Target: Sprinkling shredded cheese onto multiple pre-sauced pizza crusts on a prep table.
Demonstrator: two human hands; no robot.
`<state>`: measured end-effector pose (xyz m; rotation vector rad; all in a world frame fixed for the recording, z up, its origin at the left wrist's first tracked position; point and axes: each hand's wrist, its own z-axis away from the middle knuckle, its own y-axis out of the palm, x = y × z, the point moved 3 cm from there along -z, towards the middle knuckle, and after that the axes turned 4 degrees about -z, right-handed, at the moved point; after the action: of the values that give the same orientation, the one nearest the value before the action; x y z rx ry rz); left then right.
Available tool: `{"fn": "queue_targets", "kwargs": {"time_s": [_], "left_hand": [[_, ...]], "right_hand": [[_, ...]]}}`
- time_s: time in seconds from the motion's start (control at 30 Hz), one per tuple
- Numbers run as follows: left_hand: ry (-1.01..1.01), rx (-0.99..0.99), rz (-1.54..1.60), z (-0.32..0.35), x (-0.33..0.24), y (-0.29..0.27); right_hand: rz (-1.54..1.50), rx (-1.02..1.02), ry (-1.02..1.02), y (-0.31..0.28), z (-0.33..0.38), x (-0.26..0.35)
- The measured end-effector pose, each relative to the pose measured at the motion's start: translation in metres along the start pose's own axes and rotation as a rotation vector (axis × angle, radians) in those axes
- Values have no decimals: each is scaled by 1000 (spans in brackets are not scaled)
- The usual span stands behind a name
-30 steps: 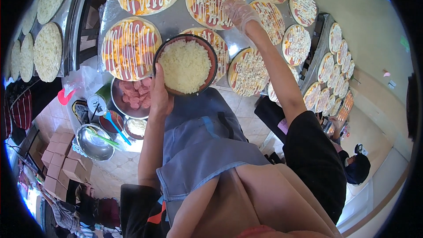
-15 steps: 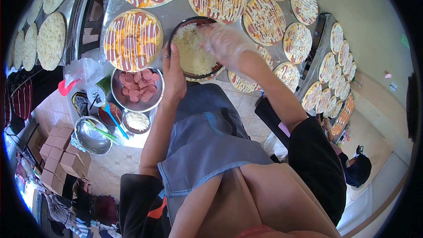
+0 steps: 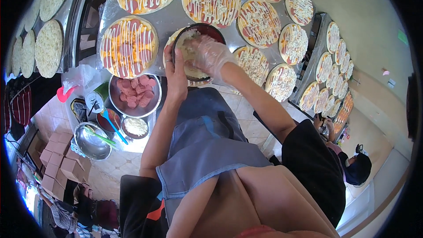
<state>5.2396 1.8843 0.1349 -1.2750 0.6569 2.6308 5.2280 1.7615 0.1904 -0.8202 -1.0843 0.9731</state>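
Note:
My left hand [image 3: 177, 79] is closed around the left side of a dark round bowl [image 3: 217, 31], keeping it tilted above the near edge of the metal table. Pale grated cheese [image 3: 188, 67] lies inside the bowl. My right hand [image 3: 212, 57], in a clear plastic glove, reaches into the cheese; its fingers are blurred and partly buried, so their grip does not show. Under the bowl, one pizza is mostly hidden. To the left lies a pizza [image 3: 129, 46] with sausage slices, orange shreds and white sauce lines. Beyond the bowl is another topped pizza [image 3: 211, 0].
A side table at left bears a steel bowl of sausage slices [image 3: 137, 92], a small bowl of white shreds [image 3: 135, 126], a blue-handled utensil [image 3: 115, 128] and a steel bowl [image 3: 94, 147]. Cardboard boxes [image 3: 59, 163] stand below. Another person [image 3: 356, 167] works at right beside more pizzas.
My right hand has moved left and deeper into the bowl, over the cheese. The whole view has shifted slightly. My left hand keeps its hold on the bowl.

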Motion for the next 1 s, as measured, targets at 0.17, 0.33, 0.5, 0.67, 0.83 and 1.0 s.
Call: {"fn": "queue_targets", "kwargs": {"time_s": [0.17,0.33,0.5,0.67,0.83,1.0], "left_hand": [[-99,-10,134,-14,8,-5],[-169,16,220,-30,13,-6],[-168,51,296,-33,9,-10],[-276,-9,317,-22,6,-22],[-283,-22,321,-11,-4,-32],[-288,12,330,-8,-10,-34]], "right_hand": [[-385,166,145,7,-9,-8],[-1104,240,417,-22,-12,-29],[-1214,109,349,-58,-31,-73],[-890,128,501,-39,-68,-143],[-459,134,545,-51,-82,-203],[-616,-19,467,-40,-78,-232]]}}
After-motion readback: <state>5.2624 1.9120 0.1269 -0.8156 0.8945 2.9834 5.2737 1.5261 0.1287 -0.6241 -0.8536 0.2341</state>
